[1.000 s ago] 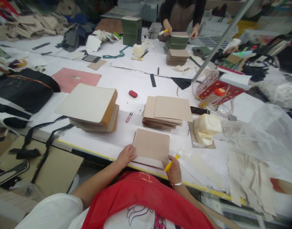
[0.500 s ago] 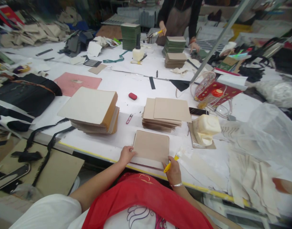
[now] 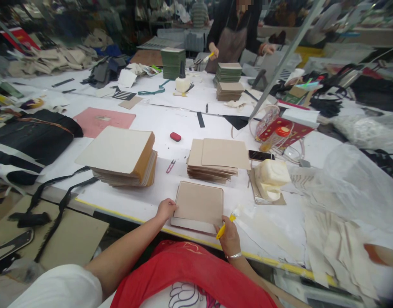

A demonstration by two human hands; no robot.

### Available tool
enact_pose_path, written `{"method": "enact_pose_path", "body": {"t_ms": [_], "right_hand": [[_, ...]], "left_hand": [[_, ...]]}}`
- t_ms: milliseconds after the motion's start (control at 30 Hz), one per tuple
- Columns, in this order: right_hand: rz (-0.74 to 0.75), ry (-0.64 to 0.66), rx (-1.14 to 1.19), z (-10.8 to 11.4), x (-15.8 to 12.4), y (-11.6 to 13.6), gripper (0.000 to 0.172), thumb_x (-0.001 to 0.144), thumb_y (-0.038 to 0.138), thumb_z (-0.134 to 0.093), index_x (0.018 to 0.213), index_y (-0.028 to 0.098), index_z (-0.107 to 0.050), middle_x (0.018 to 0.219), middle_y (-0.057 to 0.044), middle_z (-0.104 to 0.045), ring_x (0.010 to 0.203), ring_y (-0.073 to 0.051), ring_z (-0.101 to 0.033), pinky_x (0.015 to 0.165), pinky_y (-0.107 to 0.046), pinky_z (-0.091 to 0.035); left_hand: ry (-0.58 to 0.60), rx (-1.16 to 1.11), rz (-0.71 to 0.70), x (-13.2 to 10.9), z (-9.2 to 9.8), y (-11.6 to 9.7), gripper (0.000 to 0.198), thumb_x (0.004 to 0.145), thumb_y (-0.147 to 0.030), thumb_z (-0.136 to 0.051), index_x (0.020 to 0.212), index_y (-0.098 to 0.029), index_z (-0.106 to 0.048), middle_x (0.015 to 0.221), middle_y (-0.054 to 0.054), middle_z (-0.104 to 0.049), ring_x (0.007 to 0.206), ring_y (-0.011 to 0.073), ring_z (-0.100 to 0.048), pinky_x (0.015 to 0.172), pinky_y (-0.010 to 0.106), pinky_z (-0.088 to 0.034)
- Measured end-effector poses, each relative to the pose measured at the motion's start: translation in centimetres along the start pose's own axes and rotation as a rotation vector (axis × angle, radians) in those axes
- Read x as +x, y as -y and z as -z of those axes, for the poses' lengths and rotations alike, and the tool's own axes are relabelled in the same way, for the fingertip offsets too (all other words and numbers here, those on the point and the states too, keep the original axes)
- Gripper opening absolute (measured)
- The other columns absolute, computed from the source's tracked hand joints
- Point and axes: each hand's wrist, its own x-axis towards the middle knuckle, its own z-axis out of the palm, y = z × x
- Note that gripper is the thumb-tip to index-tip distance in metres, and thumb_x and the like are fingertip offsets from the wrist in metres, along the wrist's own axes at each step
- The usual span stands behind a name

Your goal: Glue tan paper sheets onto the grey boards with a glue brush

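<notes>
A small tan cardboard sheet lies flat at the near table edge, on top of a paler-edged piece that shows along its front. My left hand pinches its left edge between thumb and fingers. At the right edge, my right hand is closed around a yellow-handled brush, its pale bristles pointing up and away. The fingertips of that hand also touch the sheet's near right corner. Behind the sheet stands a stack of similar cardboard. To the right is a cream glue container on a board scrap.
A taller cardboard stack stands left, with pink thread snips and a red case beside it. A phone, a plastic bag and fabric strips lie right. Across the table a co-worker holds a brush.
My view has tilted up slightly. Both hands keep their places on the sheet's edges. Across the table, the co-worker's hand on the right has lifted a dark greyish piece.
</notes>
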Motion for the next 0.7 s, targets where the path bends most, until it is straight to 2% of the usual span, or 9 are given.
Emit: {"method": "enact_pose_path", "body": {"t_ms": [367,700], "right_hand": [[0.008,0.040,-0.060,0.2,0.1,0.1,0.037,0.084,0.036,-0.045,0.115,0.015,-0.038,0.093,-0.010,-0.055,0.079,-0.020,-0.048,0.072,-0.034,-0.044],[-0.026,0.043,-0.063,0.3,-0.1,0.2,0.037,0.085,0.035,-0.043,0.115,0.015,-0.038,0.089,-0.010,-0.053,0.079,-0.020,-0.047,0.070,-0.034,-0.044]], "left_hand": [[0.028,0.034,-0.072,0.9,-0.2,0.9,0.007,0.066,-0.021,-0.059,0.068,-0.015,-0.061,0.068,0.002,-0.065,0.066,0.0127,-0.058,0.061,0.021,-0.040],[0.073,0.049,-0.096,1.5,-0.4,1.5,0.009,0.067,-0.022,-0.056,0.067,-0.014,-0.061,0.066,0.002,-0.065,0.065,0.0138,-0.059,0.058,0.021,-0.040]]}}
